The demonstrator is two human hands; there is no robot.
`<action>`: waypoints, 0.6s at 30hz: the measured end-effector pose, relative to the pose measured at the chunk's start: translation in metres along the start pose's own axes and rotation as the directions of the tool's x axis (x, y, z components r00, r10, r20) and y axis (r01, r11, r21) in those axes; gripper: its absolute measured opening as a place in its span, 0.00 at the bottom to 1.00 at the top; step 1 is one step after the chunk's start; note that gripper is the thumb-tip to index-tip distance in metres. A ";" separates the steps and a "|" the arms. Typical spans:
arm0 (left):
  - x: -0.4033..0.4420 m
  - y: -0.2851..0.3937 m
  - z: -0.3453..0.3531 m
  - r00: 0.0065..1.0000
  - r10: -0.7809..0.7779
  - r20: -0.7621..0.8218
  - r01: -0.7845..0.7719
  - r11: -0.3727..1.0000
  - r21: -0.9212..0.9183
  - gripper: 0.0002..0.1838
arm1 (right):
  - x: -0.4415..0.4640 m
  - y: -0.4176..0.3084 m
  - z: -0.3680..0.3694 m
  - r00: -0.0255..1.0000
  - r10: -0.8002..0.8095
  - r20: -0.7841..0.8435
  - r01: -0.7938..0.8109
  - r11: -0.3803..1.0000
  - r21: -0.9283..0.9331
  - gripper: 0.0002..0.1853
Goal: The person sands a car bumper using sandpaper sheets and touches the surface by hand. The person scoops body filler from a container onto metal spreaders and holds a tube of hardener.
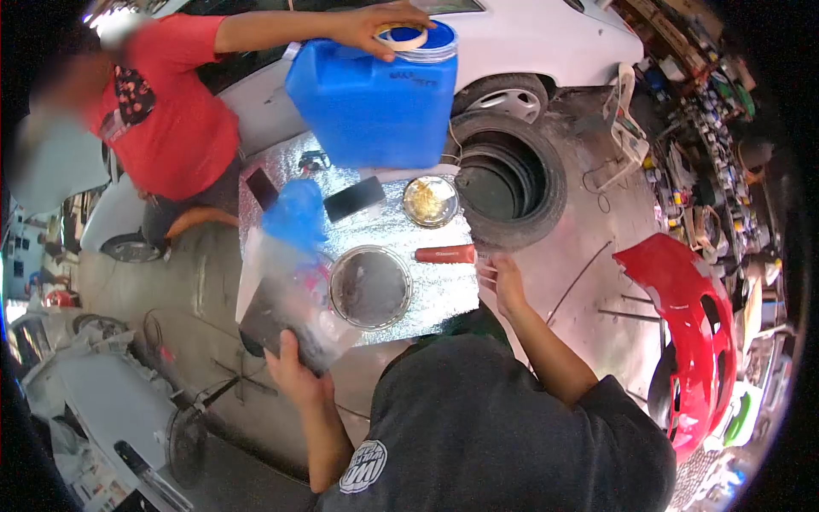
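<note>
My left hand (299, 375) is at the table's near left corner, thumb up, gripping a dark, flat-looking object (277, 322) partly covered by clear plastic (328, 341). What kind of object it is I cannot make out. Beside it is a round metal can or tin (370, 288) with grey contents. My right hand (505, 286) hovers at the table's right edge, fingers loosely apart and nothing visible in them. Closest to it lies a red, labelled, handle-like item (444, 254). A blue plastic bag (295, 213) and a round container with yellowish contents (430, 201) are farther back.
The foil-covered table (444, 320) also carries a black phone (354, 199) and a dark phone-like slab (262, 189). A co-worker's hand (384, 26) holds a tape roll (401, 37) over a big blue jug (375, 107). Tires (546, 192) and a red bumper (695, 333) stand right.
</note>
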State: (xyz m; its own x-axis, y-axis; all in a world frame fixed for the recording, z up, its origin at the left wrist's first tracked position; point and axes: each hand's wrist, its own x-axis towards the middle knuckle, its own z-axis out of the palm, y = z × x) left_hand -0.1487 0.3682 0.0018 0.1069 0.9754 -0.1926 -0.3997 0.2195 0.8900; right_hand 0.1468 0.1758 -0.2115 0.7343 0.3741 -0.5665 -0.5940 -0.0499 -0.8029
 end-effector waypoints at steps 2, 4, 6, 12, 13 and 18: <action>-0.002 0.002 0.000 0.999 -0.010 -0.033 0.009 1.000 -0.010 0.25 | 0.012 0.025 -0.025 0.992 0.108 -0.065 -0.109 0.994 -0.009 0.16; -0.004 -0.001 0.004 0.999 0.007 0.036 -0.007 1.000 0.005 0.26 | 0.024 0.043 -0.036 0.986 0.132 -0.102 -0.139 0.988 -0.063 0.16; -0.009 -0.004 0.003 0.996 -0.003 0.094 0.000 1.000 0.026 0.28 | 0.030 0.062 -0.035 0.990 0.088 -0.114 -0.107 0.979 -0.172 0.17; -0.029 -0.008 0.022 0.972 -0.158 0.175 0.144 0.985 0.093 0.32 | 0.102 0.102 -0.010 0.987 -0.109 -0.117 0.059 0.929 -0.365 0.10; -0.031 -0.011 0.023 0.968 -0.168 0.186 0.153 0.984 0.096 0.32 | 0.105 0.104 -0.003 0.965 -0.155 -0.211 0.073 0.934 -0.351 0.08; -0.036 -0.020 0.020 0.929 -0.228 0.292 0.189 0.969 0.157 0.32 | 0.114 0.103 -0.011 0.997 -0.009 -0.071 -0.014 0.949 -0.316 0.08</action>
State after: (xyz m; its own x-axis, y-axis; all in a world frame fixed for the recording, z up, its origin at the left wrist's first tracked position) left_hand -0.1259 0.3282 -0.0008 0.4561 0.8507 -0.2612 -0.2240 0.3939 0.8914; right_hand 0.1729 0.2036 -0.3611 0.7613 0.3076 -0.5708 -0.4696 -0.3455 -0.8125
